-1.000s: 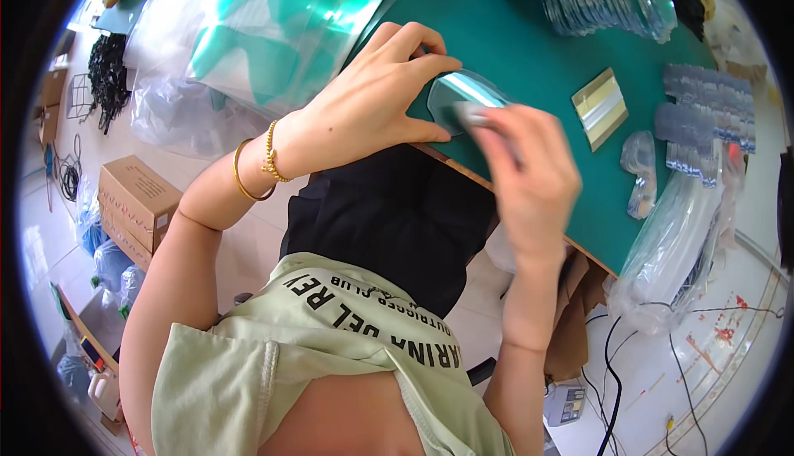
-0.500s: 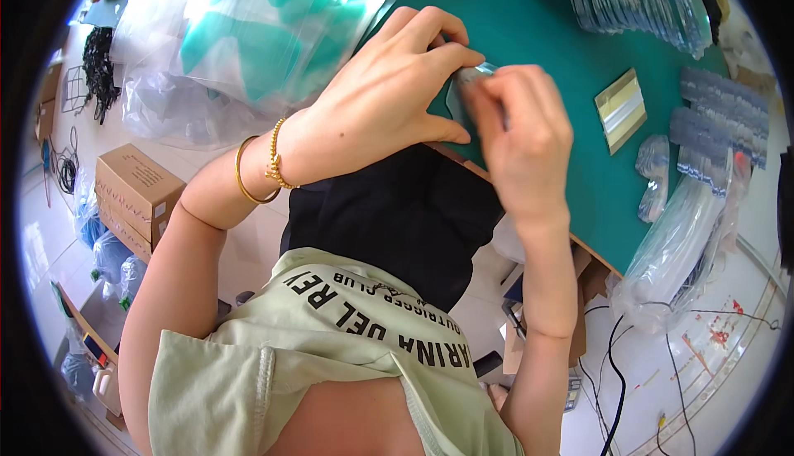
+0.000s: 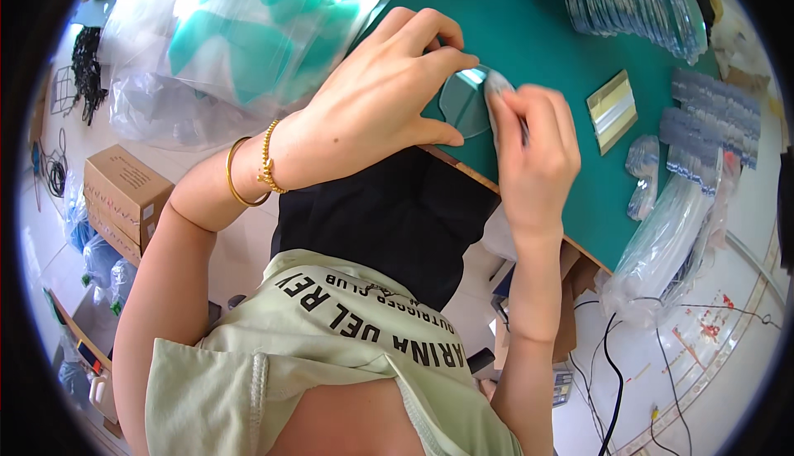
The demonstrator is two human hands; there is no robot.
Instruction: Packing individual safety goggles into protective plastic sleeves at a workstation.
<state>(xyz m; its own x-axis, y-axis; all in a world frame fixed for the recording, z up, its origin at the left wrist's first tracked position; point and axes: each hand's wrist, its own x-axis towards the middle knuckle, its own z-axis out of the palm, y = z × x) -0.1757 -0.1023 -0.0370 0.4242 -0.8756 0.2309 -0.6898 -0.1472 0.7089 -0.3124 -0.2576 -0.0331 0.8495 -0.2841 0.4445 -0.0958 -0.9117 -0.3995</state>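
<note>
A person's left hand [image 3: 376, 96] curls around a clear plastic lens [image 3: 463, 105], thumb under its lower edge and fingers over the top, holding it just above the near edge of a green table [image 3: 538, 18]. The right hand [image 3: 533, 154] is closed, its fingertips pinching a small pale cloth or film [image 3: 499, 85] against the right side of the lens. Two gold bracelets [image 3: 248, 167] circle the left wrist. On the table to the right lies a small gold and white striped card [image 3: 612, 110], and beyond it stacks of clear packets [image 3: 715, 121] and a row of clear parts [image 3: 637, 1] along the far edge. A long clear plastic bag [image 3: 662, 249] hangs off the table's right side. To the left, a big clear bag of green-tinted sheets [image 3: 248, 34] rests by the table. A cardboard box [image 3: 124, 195] sits on the pale floor at left, and black cables [image 3: 612, 373] trail across the floor at lower right.
</note>
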